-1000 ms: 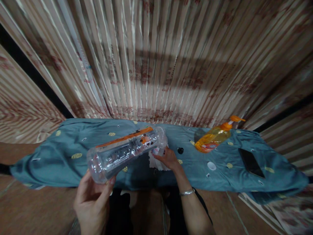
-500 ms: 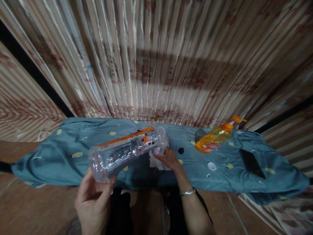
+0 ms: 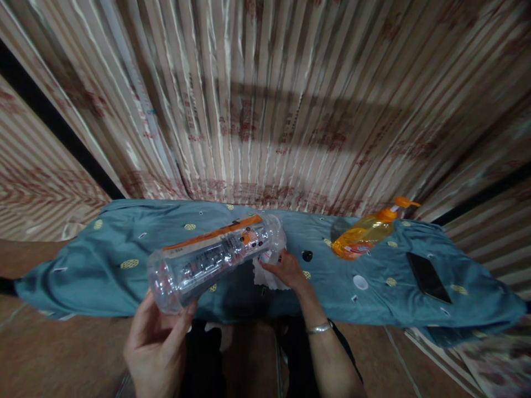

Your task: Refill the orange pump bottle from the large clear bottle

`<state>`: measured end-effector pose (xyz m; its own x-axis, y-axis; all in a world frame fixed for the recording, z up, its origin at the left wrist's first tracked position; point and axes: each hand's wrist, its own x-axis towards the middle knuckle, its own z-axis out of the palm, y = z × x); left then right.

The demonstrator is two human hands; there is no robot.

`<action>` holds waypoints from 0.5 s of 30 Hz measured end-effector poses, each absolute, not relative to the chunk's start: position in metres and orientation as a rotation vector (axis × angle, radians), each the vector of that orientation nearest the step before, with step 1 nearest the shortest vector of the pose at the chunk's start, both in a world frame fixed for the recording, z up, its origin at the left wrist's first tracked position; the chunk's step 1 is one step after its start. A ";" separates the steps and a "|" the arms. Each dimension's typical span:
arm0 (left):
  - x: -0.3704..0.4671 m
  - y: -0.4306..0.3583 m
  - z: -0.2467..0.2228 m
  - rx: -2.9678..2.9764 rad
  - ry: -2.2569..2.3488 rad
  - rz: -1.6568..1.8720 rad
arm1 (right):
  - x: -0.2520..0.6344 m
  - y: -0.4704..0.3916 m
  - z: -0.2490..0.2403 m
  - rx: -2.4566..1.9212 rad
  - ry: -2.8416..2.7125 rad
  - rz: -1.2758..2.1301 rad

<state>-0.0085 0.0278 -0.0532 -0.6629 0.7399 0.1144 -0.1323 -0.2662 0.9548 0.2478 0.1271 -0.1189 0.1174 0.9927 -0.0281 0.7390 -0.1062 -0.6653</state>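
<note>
A clear empty plastic bottle with an orange-and-white printed label is held tilted above the blue cloth, its far end up and to the right. My left hand grips the near end from below, thumb and fingers on opposite sides. At the far end, my right hand is closed around a thin white cloth with a scalloped edge, pressed close to the bottle. The bottle and the hand hide part of this cloth. A silver bangle circles the right wrist.
A pump bottle of yellow liquid lies tilted on the blue patterned cloth, right of my hands. Nearby are a small black object, a white round disc and a dark phone. A pleated curtain hangs behind.
The near end of the bottle and my left hand have shifted very slightly left and down. My right hand stays at the far end with the white cloth.
</note>
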 end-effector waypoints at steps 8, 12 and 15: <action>-0.007 0.028 -0.050 0.698 1.444 1.969 | 0.247 0.125 -0.111 -1.868 -1.688 0.755; -0.007 0.027 -0.050 0.722 1.478 1.943 | 0.247 0.125 -0.111 -1.868 -1.667 0.743; -0.006 0.027 -0.049 0.731 1.480 1.954 | 0.246 0.125 -0.111 -1.881 -1.666 0.713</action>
<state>-0.0057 0.0273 -0.0487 -0.6844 0.7246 0.0812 -0.1180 -0.2200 0.9683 0.2462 0.1246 -0.1112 0.1030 0.9937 -0.0442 0.7179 -0.1051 -0.6882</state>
